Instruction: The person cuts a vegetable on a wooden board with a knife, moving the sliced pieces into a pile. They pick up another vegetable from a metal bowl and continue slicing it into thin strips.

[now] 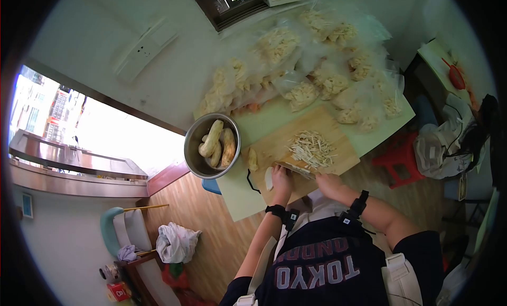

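Observation:
On the wooden cutting board [288,134], my left hand [282,183] is closed with its fingertips curled down beside the knife blade, pressing on a pale vegetable piece mostly hidden beneath them. A white slice [269,179] lies along the left side of that hand. Gripped in my right hand [329,185] is a knife [297,170], its blade pointing left toward my left fingers. Just beyond the blade sits a heap of thin pale strips [312,149]. A yellowish vegetable piece [253,159] rests near the board's left edge.
Left of the board stands a metal pot [236,147] holding several long peeled vegetables [213,138]. Plastic bags of pale cut pieces [302,94] crowd the back of the light green table [237,203]. A red stool [398,160] is on the right, a white bag [177,242] on the floor at left.

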### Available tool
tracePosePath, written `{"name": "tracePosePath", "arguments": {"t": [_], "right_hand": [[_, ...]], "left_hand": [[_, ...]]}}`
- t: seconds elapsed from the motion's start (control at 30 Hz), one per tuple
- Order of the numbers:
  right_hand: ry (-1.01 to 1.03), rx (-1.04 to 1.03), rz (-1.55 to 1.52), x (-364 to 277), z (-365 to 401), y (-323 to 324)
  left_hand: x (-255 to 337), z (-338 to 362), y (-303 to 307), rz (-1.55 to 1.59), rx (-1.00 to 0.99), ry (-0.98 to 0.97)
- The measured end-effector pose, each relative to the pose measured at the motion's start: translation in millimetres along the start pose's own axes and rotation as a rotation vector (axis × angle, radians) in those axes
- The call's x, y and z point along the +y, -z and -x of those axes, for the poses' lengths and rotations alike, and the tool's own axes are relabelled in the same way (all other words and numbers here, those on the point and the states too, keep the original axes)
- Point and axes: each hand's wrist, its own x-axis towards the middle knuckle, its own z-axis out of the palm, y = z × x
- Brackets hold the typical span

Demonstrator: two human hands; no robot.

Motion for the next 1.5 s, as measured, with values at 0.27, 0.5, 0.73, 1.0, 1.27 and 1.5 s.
{"name": "tracePosePath", "arguments": {"t": [0.27,0.5,0.73,1.0,1.27,1.5], "right_hand": [[0.021,0.065,-0.125,1.6,-46.7,-11.6],[0.023,0.034,-0.110,16.3,-35.7,2.4],[-0.034,-0.050,0.009,8.1,-0.6,0.7],[0.011,0.066,-0.171,0.2,-35.8,-14.7],[0.055,0.011,-0.120,14.7,-56.3,-5.3],[0.045,0.038,-0.024,1.9,1.8,3.4]], "left_hand": [[2.1,-0.6,-0.5,-0.028,0.000,0.013],[0.8,3.7,-0.9,-0.061,0.057,-0.073],[4.6,2.1,1.0,-0.047,0.072,-0.092],[-2.9,0.1,-5.5,-0.065,0.040,-0.060],[-5.9,4.1,2.0,-0.061,0.035,-0.126],[1.5,3.6,7.7,-0.055,0.067,-0.130]]}}
